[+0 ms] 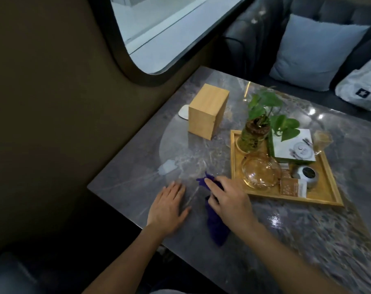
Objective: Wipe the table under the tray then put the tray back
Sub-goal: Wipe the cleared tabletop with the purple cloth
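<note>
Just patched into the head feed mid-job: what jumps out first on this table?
The wooden tray on the right side of the grey table, crowded with a potted plant, a glass bowl and a white card. Nearer the person, the right hand presses a purple cloth to the tabletop while the left hand lies flat beside it. A wooden box stands behind, near the wall.

Left hand (168,205) flat, palm down, fingers spread and extended, forearm bare, reaching in from bottom centre. Right hand (227,198) palm down, fingers curled in a loose grip, pressing downward, forearm angled in from lower right.
</note>
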`<state>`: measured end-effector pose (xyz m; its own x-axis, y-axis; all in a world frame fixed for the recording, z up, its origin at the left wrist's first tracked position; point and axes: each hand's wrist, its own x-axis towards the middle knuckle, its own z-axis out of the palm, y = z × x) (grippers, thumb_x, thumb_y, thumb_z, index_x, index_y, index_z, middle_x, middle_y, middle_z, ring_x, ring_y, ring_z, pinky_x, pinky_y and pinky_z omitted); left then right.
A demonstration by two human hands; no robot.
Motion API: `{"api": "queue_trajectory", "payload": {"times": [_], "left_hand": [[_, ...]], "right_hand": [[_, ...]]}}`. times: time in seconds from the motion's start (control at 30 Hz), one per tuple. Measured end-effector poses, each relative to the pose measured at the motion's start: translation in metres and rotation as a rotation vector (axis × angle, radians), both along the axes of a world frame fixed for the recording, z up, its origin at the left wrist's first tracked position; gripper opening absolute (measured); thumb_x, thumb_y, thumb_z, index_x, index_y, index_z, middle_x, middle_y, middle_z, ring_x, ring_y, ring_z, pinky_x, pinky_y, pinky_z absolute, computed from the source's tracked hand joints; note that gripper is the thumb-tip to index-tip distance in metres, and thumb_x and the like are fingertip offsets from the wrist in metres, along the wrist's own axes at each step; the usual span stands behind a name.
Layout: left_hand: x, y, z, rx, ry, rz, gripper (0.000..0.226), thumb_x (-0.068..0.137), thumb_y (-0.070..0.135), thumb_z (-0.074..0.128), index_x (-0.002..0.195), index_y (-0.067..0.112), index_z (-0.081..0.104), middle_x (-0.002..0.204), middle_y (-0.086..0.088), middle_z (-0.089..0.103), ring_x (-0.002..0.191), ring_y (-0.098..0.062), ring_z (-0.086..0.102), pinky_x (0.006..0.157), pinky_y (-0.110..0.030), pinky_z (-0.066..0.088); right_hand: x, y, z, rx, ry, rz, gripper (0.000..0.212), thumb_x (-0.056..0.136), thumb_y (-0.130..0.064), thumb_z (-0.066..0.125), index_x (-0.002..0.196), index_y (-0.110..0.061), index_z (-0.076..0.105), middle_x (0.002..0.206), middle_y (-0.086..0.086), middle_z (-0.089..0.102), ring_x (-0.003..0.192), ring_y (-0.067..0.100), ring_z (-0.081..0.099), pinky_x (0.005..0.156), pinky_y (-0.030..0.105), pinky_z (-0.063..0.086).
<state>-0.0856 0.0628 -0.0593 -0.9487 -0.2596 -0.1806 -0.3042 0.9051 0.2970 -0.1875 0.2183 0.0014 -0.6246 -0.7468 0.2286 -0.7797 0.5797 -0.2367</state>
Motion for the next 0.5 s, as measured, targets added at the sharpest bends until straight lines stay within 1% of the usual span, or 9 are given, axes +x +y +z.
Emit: {"api": "queue_trajectory", "payload": {"times": [0.07, 0.13, 0.17, 0.23, 0.27, 0.3, 0.33, 0.4, 0.5], "left_hand": [[0.008, 0.0, -0.004, 0.0, 0.013, -0.011, 0.077, 0.082, 0.06, 0.012, 0.148, 0.021, 0.01, 0.154, 0.006, -0.002, 0.142, -0.009, -0.005, 0.119, -0.031, -0.004], [0.011, 0.0, -0.006, -0.003, 0.008, -0.006, 0.072, 0.085, 0.058, 0.012, 0.148, 0.023, 0.003, 0.149, 0.009, -0.01, 0.139, -0.006, -0.012, 0.119, -0.03, -0.008], [0.011, 0.001, -0.006, -0.01, 0.01, 0.004, 0.07, 0.087, 0.057, 0.015, 0.148, 0.023, 0.007, 0.151, 0.007, -0.006, 0.141, -0.007, -0.006, 0.12, -0.03, -0.006], [0.012, 0.0, -0.004, -0.028, 0.005, 0.01, 0.066, 0.089, 0.055, 0.028, 0.144, 0.019, 0.028, 0.153, 0.0, 0.025, 0.142, -0.015, 0.023, 0.116, -0.031, 0.007], [0.013, -0.001, -0.004, -0.022, 0.013, 0.004, 0.064, 0.087, 0.053, 0.034, 0.14, 0.017, 0.037, 0.148, -0.002, 0.04, 0.137, -0.019, 0.036, 0.113, -0.033, 0.013], [0.013, -0.003, -0.004, -0.009, 0.042, -0.002, 0.062, 0.085, 0.052, 0.039, 0.136, 0.015, 0.044, 0.142, -0.004, 0.049, 0.133, -0.021, 0.044, 0.114, -0.034, 0.018], [0.014, -0.005, -0.004, 0.009, 0.067, -0.013, 0.06, 0.083, 0.05, 0.042, 0.131, 0.014, 0.05, 0.137, -0.004, 0.055, 0.129, -0.021, 0.05, 0.115, -0.033, 0.024], [0.014, -0.012, -0.001, 0.04, 0.131, 0.0, 0.052, 0.081, 0.045, 0.045, 0.118, 0.012, 0.062, 0.125, -0.005, 0.065, 0.117, -0.021, 0.06, 0.103, -0.036, 0.043], [0.014, -0.032, 0.005, 0.072, 0.206, 0.145, 0.046, 0.082, 0.041, 0.045, 0.11, 0.011, 0.067, 0.113, -0.007, 0.071, 0.1, -0.024, 0.069, 0.087, -0.038, 0.054]], "right_hand": [[0.003, -0.01, -0.011, 0.065, 0.026, 0.049, 0.046, 0.055, -0.012, 0.08, 0.1, -0.01, 0.07, 0.092, 0.014, 0.07, 0.069, 0.029, 0.066, 0.057, 0.035, 0.057], [0.004, -0.014, -0.018, 0.128, 0.016, 0.023, 0.039, 0.066, -0.023, 0.072, 0.103, -0.012, 0.069, 0.094, 0.013, 0.07, 0.074, 0.03, 0.067, 0.06, 0.036, 0.056], [0.004, -0.014, -0.02, 0.162, -0.002, -0.021, 0.04, 0.073, -0.034, 0.062, 0.107, -0.013, 0.066, 0.097, 0.012, 0.069, 0.079, 0.029, 0.067, 0.063, 0.038, 0.055], [0.004, -0.008, -0.024, 0.248, -0.029, -0.101, 0.059, 0.075, -0.055, 0.045, 0.117, -0.016, 0.06, 0.105, 0.01, 0.068, 0.09, 0.028, 0.066, 0.07, 0.04, 0.052], [0.004, -0.004, -0.026, 0.277, -0.036, -0.119, 0.068, 0.073, -0.062, 0.042, 0.122, -0.017, 0.056, 0.108, 0.009, 0.067, 0.094, 0.027, 0.066, 0.074, 0.042, 0.052], [0.005, 0.001, -0.029, 0.292, -0.046, -0.115, 0.075, 0.071, -0.066, 0.041, 0.127, -0.017, 0.051, 0.11, 0.009, 0.067, 0.097, 0.027, 0.065, 0.077, 0.042, 0.051], [0.005, 0.005, -0.032, 0.294, -0.063, -0.101, 0.08, 0.07, -0.068, 0.041, 0.131, -0.017, 0.047, 0.112, 0.007, 0.066, 0.098, 0.025, 0.064, 0.079, 0.042, 0.05], [0.008, 0.007, -0.034, 0.271, -0.118, -0.08, 0.08, 0.067, -0.064, 0.044, 0.133, -0.018, 0.041, 0.109, 0.006, 0.065, 0.095, 0.024, 0.064, 0.077, 0.04, 0.05], [0.011, 0.001, -0.037, 0.199, -0.229, -0.108, 0.064, 0.065, -0.045, 0.048, 0.124, -0.017, 0.044, 0.096, 0.007, 0.065, 0.084, 0.028, 0.064, 0.067, 0.04, 0.048]]}}
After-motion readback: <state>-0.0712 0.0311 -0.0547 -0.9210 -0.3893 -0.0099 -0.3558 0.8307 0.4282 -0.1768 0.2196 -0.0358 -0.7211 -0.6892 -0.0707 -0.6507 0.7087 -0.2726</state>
